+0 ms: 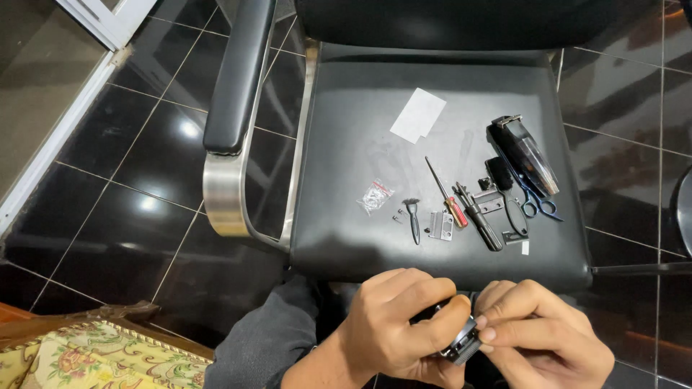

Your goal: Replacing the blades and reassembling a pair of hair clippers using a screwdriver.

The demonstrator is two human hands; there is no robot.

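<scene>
Clipper blade assembly (461, 344), small, metal and dark, sits at 6 o'clock at the bottom edge, below the front of the chair seat (346, 144). Left hand (393, 331) wraps it from the left, thumb and forefinger closed over its top. Right hand (540, 335) pinches its right end with fingertips closed on it. Most of the part is covered; long axis appears to run from lower left to upper right, but which way it points cannot be told.

Further out, on the seat: clear plastic bag (375, 196) at 11 o'clock, holding small pale pieces too small to identify. To its right, two loose screws (397, 215), a small brush (413, 218), a flat metal blade plate (440, 225), a red-handled screwdriver (447, 194), a black-handled tool (478, 216).

At 1 o'clock: scissors (535, 202), then black clipper body (525, 153). Farthest, white paper slip (417, 115) at 12 o'clock.
</scene>
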